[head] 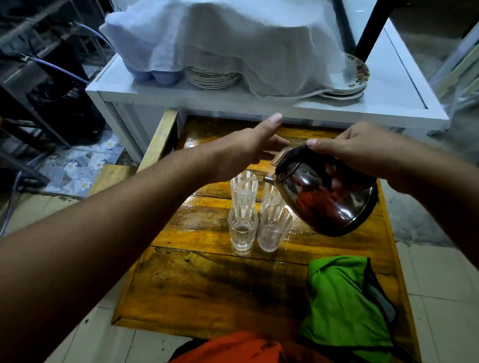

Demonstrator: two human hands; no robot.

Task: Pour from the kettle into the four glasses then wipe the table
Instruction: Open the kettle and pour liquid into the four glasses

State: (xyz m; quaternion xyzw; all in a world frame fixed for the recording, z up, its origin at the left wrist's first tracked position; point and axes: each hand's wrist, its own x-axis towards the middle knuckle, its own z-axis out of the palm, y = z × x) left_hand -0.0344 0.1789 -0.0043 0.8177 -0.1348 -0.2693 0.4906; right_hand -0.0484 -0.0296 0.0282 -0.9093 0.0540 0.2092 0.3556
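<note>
The right hand (352,150) holds the kettle (325,193) by its top handle, fingers curled round it, so this grip is closed on the kettle and carries it clear above the wooden worktop (206,284). The kettle is tilted down to the left, its spout (268,179) at the rim of the far left glass (243,189), where a thin stream of water runs in. The left hand (248,148) is spread, thumb raised and fingers straight, reaching to the kettle's lid knob (278,157); the fingertips appear to rest on or just beside the knob, though I cannot tell whether they touch. Four clear ribbed glasses stand upright in a tight square near the middle of the worktop: the far left one, the far right glass (270,199) partly behind the spout, the near left glass (241,228) with a little water in its bottom, and the near right glass (274,228) just beside it. A crumpled green cloth (342,304) lies on the near right corner of the worktop, well apart from the glasses. Beyond stands a white cabinet (236,99) bearing stacked plates (212,77) under a white cloth (225,35).
</note>
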